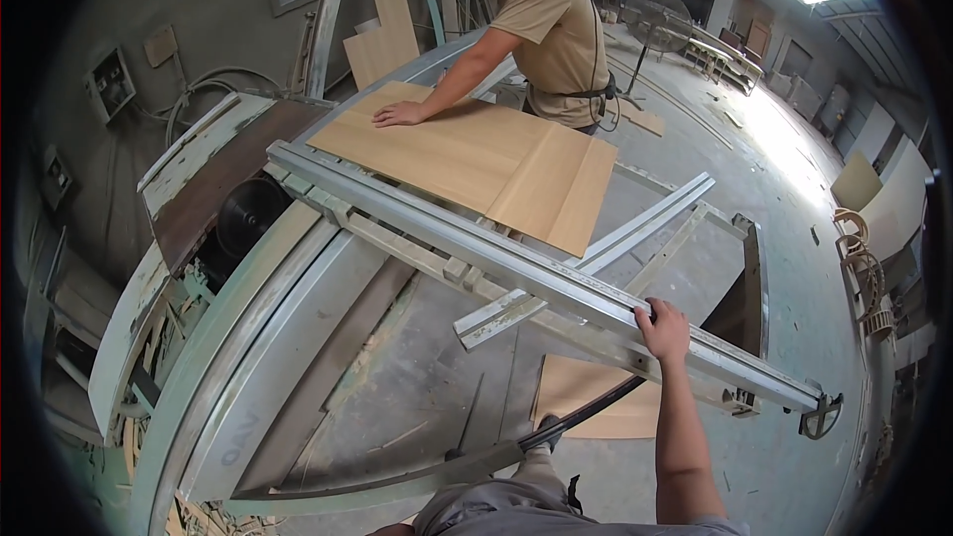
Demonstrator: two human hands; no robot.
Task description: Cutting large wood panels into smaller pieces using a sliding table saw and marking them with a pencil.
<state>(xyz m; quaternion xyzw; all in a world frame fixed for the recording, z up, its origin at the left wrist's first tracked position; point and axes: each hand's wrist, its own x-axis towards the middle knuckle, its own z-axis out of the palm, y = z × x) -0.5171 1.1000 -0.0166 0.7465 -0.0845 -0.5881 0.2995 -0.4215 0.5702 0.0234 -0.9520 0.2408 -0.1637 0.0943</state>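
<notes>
My right hand [663, 330] is closed over the long aluminium fence [556, 283] of a sliding panel saw, toward its right part. Against the far side of this fence lies a light wood-grain panel [437, 144], flat and reaching toward the far left. A seam-like step crosses the panel near its right end. A co-worker [556, 30] stands beyond it, with one hand [399, 113] flat on top of the panel. My left hand does not show; only a bit of skin appears at the lower edge.
A dark round disc [248, 213] sits in the machine at left, beside the long metal table [288, 357]. A second metal bar [645, 223] crosses under the fence. Another wood board [596, 397] lies on the floor near my feet. A large fan [657, 20] stands behind the co-worker.
</notes>
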